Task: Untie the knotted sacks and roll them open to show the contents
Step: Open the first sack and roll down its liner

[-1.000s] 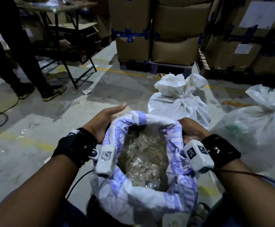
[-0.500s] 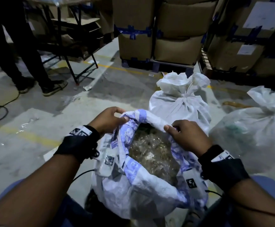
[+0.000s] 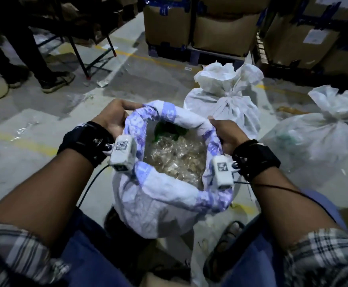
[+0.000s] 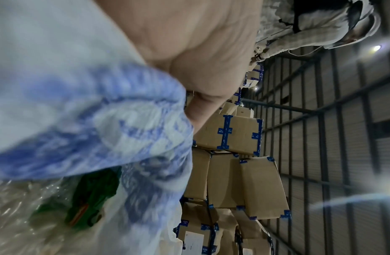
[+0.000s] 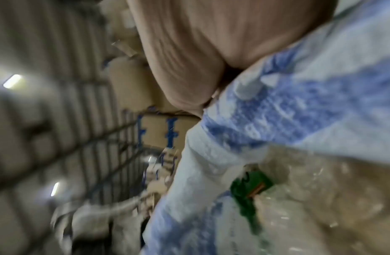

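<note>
The open sack (image 3: 158, 208), white with a blue printed rim rolled down, stands on the grey concrete floor (image 3: 34, 121) between the person's knees. Inside it lie many clear packets (image 3: 175, 160) and one green packet (image 3: 167, 131) at the far side. The floor carries faded yellow lines (image 3: 24, 141). Beyond are two more white sacks, both tied at the neck: the middle tied sack (image 3: 227, 104) near the rim, and the right tied sack (image 3: 318, 131) farther off. Behind them are stacked cardboard boxes (image 3: 220, 23) with blue tape. At the left are another person's legs (image 3: 38, 59). Both hands are closed on the rolled rim: the left hand (image 3: 115, 119) grips its left side, the right hand (image 3: 226, 132) its right side.
</note>
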A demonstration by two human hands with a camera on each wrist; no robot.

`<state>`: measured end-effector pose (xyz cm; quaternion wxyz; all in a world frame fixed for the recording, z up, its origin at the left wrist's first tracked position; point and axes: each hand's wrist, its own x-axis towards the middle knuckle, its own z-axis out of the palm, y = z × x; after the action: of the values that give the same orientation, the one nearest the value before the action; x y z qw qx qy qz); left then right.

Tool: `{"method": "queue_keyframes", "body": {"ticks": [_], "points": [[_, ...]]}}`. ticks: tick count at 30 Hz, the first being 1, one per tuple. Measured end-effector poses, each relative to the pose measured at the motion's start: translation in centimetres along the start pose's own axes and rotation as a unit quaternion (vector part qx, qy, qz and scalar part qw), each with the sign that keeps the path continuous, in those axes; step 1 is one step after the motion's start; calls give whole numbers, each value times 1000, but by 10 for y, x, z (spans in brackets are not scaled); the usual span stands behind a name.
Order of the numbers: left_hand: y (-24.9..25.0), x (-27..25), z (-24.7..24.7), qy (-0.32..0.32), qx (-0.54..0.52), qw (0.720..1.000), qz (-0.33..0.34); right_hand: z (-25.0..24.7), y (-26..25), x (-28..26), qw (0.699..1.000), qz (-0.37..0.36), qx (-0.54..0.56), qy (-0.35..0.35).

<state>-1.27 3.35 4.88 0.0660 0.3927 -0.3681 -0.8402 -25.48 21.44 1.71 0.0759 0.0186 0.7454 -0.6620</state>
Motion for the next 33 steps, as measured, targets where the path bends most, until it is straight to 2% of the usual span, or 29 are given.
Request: {"method": "queue_keyframes", "body": {"ticks": [1, 2, 3, 4, 5, 6, 7, 10, 13, 14, 15, 16, 18, 19, 20, 21, 22, 23, 25, 27, 30, 33], "points": [[-1, 0, -1, -4, -29, 1000, 13, -2, -9, -7, 970, -197, -140, 11], [-1, 0, -2, 5, -50, 998, 40, 5, -4, -16, 912, -239, -286, -171], [0, 1, -1, 9, -70, 995, 72, 1, -9, -22, 903, -215, -279, -247], [2, 2, -1, 16, -82, 992, 100, -12, -18, -36, 877, -302, -294, -230], [3, 2, 0, 17, -89, 988, 123, -11, -21, -44, 851, -379, -275, -240], [5, 3, 1, 17, -93, 986, 140, -16, -21, -60, 826, -409, -262, -288], [5, 4, 3, 9, -99, 983, 155, -21, -17, -77, 801, -392, -283, -352], [6, 7, 6, 1, -30, 982, 186, -28, 6, -118, 750, -327, -349, -457], [4, 13, 9, 80, 53, 968, 232, -23, 25, -130, 697, -350, -429, -456], [2, 12, 9, 116, 117, 955, 248, -22, 27, -129, 688, -358, -443, -450], [0, 10, 9, 151, 211, 931, 258, -21, 28, -127, 680, -366, -451, -447], [-3, 7, 7, 186, 325, 892, 253, -20, 29, -125, 670, -377, -464, -440], [-12, 0, 1, 263, 536, 774, 210, -19, 30, -124, 655, -406, -482, -417], [-17, -3, -1, 289, 589, 731, 186, -18, 30, -123, 655, -419, -480, -406], [-21, -5, -2, 301, 611, 711, 172, -17, 29, -124, 659, -429, -474, -396], [-23, -6, -2, 303, 616, 707, 169, -16, 29, -124, 660, -442, -470, -385], [-24, -7, 0, 295, 603, 721, 171, -15, 29, -125, 655, -457, -472, -373], [-24, -7, 2, 277, 566, 756, 176, -14, 30, -126, 647, -473, -478, -359], [-20, -7, 2, 219, 456, 847, 164, -13, 32, -129, 629, -500, -490, -338], [-15, -7, 0, 149, 385, 904, 112, -13, 33, -132, 614, -528, -488, -325], [-15, -6, 1, 55, 328, 940, 71, -15, 31, -135, 598, -560, -484, -306], [-14, -5, 2, 38, 213, 970, 109, -15, 29, -137, 590, -576, -479, -302]]}}
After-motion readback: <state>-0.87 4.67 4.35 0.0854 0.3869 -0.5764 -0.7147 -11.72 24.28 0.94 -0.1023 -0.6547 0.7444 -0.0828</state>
